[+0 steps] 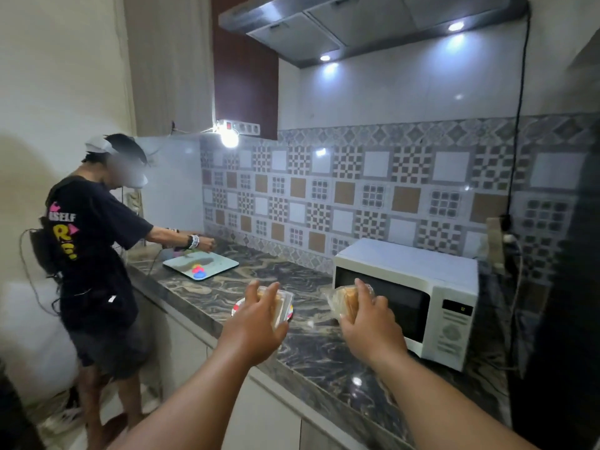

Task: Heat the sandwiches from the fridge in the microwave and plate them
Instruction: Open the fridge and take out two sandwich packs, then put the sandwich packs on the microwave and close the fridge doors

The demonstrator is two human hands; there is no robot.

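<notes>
From the head camera, both arms reach out over the front edge of the dark marbled countertop. The left hand has its fingers curled round a wrapped sandwich in clear plastic, held above a small colourful plate that sits near the counter's front edge. The right hand grips a second wrapped sandwich, its fingers closed over the top, just in front of the dark door of the white microwave. The microwave stands on the right part of the counter against the patterned tile wall, door shut. Further along the counter, toward its left end, a second person in a dark printed shirt stands with hands over a pale cutting board bearing small coloured items.
</notes>
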